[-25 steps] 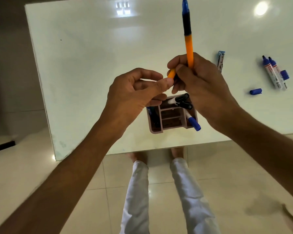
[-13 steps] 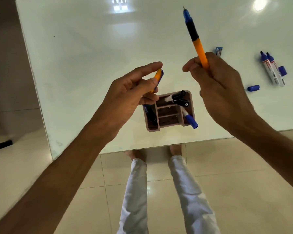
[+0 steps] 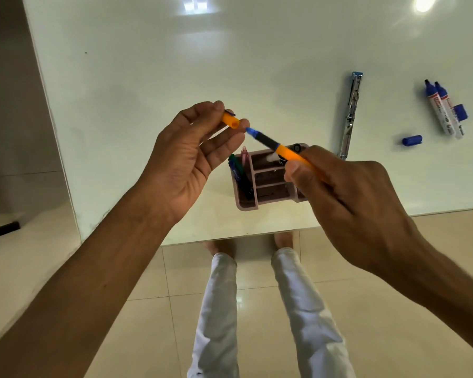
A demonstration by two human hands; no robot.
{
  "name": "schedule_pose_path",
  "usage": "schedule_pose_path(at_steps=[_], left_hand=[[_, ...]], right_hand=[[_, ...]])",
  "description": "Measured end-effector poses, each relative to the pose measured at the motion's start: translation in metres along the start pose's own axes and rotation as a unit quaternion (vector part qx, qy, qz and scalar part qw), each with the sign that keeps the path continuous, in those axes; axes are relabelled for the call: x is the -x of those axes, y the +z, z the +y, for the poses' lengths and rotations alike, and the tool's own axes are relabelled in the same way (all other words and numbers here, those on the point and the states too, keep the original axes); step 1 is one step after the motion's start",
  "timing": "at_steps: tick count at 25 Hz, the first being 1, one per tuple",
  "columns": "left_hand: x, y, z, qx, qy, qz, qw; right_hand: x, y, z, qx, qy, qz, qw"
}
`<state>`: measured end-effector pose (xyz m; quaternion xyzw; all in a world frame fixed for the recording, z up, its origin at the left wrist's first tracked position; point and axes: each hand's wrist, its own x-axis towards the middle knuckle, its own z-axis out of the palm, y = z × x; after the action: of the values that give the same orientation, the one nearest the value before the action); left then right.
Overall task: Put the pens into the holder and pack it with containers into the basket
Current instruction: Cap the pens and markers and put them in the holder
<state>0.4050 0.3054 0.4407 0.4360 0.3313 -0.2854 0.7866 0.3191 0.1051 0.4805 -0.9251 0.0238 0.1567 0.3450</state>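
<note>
Pen (image 3: pixel 281 150): an orange barrel with a black grip and a blue tip, held above the near edge of the table, its tip aimed at the cap's open mouth and just short of it.
Cap (image 3: pixel 230 120): a short orange tube, its hollow end turned toward the pen tip.
Right hand (image 3: pixel 347 203): closed round the rear of the pen barrel, thumb pressed along its side.
Left hand (image 3: pixel 200 148): the cap is pinched between thumb and fingertips; the remaining fingers are loosely spread.
Step in hand: capping, judged from the alignment of tip and cap.
Good practice: pen and cap are best kept on 1 axis, the tip guided into the mouth, then pressed until seated; a slanted entry is likely to mark the fingers.
Holder (image 3: pixel 268 184): a pink, compartmented box on the table directly below the hands, already containing several pens.
Markers (image 3: pixel 443 110): 2 uncapped, side by side, well apart at the right; 1 blue cap (image 3: pixel 411 140) lies near them.
Metal stapler (image 3: pixel 351 110): lying lengthwise between holder and markers.
Table (image 3: pixel 148 77): glossy white.
Basket: not seen.
</note>
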Motion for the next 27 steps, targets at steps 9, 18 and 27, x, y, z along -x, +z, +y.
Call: schedule_pose_path(at_steps=[9, 18, 27], left_hand=[[0.008, 0.008, -0.005, -0.160, 0.050, 0.000, 0.986], [0.008, 0.010, -0.008, -0.177, 0.099, -0.016, 0.979], [0.015, -0.023, 0.045, -0.450, 0.205, -0.073, 0.866]], right_hand=[[-0.003, 0.006, 0.000, 0.005, 0.016, -0.025, 1.000], [-0.018, 0.019, -0.013, -0.028, 0.057, -0.012, 0.998], [-0.060, -0.024, 0.021, -0.130, 0.121, 0.117, 0.977]])
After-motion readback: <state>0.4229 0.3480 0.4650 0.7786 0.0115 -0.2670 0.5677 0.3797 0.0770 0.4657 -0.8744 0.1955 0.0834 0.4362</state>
